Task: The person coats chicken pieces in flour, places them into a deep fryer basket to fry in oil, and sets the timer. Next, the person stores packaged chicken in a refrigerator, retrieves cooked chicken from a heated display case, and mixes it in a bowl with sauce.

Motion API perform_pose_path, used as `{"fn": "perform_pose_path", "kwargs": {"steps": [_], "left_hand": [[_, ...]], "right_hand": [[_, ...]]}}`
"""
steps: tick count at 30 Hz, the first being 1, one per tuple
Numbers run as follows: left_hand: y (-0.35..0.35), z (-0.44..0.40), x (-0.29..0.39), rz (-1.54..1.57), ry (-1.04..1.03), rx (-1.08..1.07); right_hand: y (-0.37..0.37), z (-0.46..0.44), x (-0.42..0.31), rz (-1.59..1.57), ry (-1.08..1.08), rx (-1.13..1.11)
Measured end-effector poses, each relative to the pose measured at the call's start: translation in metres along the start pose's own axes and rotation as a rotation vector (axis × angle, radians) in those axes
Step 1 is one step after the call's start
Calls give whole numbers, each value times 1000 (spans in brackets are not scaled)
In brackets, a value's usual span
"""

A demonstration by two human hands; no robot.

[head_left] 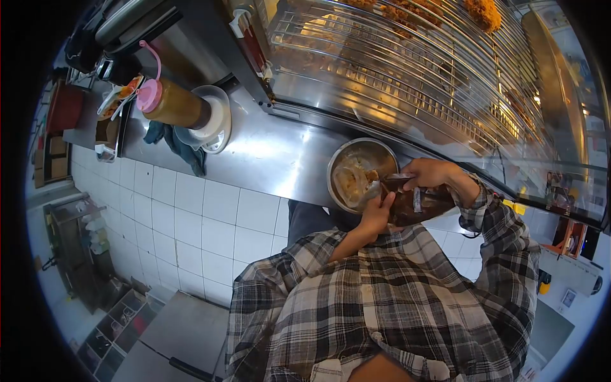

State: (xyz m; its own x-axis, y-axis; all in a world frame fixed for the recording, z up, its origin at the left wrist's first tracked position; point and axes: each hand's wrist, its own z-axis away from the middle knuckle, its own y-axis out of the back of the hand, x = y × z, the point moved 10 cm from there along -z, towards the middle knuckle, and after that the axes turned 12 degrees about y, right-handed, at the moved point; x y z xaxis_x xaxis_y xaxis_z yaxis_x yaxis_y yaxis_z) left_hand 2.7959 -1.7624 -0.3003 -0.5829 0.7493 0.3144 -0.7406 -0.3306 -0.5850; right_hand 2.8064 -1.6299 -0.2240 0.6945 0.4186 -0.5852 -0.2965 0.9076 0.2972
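A round metal bowl (348, 176) stands on the steel counter (273, 149) below the glass cabinet, with pale, wet-looking food (351, 179) inside. Just right of the bowl is a dark brown packet (423, 205) with a small white label. My left hand (375, 215) grips the packet's end beside the bowl rim, fingers closed. My right hand (433, 173) pinches the packet's upper edge from above. The packet's end lies over the bowl's right rim; its opening cannot be made out.
A lit display cabinet with wire racks (407, 70) and fried food (484, 14) borders the counter. To the left are a pink-capped bottle (175, 104), white stacked lids or bowls (219, 118), a dark green cloth (186, 151) and a tray with utensils (107, 130).
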Motion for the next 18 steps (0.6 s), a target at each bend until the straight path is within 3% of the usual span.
{"fn": "perform_pose_path", "kwargs": {"steps": [4,7,10,13,16,18], "left_hand": [[-2,10,14,-78,-69,33],[-8,19,14,-3,59,56],[2,-8,2,-184,-18,103],[-3,-6,11,-164,-116,70],[-12,15,16,-18,66,87],[-10,12,16,-40,53,75]], "right_hand": [[7,4,-25,65,50,-17],[3,-6,-22,153,175,35],[1,-5,-16,162,102,-10],[5,-5,-17,142,113,79],[4,-10,-5,127,88,88],[7,-9,-6,167,87,112]]}}
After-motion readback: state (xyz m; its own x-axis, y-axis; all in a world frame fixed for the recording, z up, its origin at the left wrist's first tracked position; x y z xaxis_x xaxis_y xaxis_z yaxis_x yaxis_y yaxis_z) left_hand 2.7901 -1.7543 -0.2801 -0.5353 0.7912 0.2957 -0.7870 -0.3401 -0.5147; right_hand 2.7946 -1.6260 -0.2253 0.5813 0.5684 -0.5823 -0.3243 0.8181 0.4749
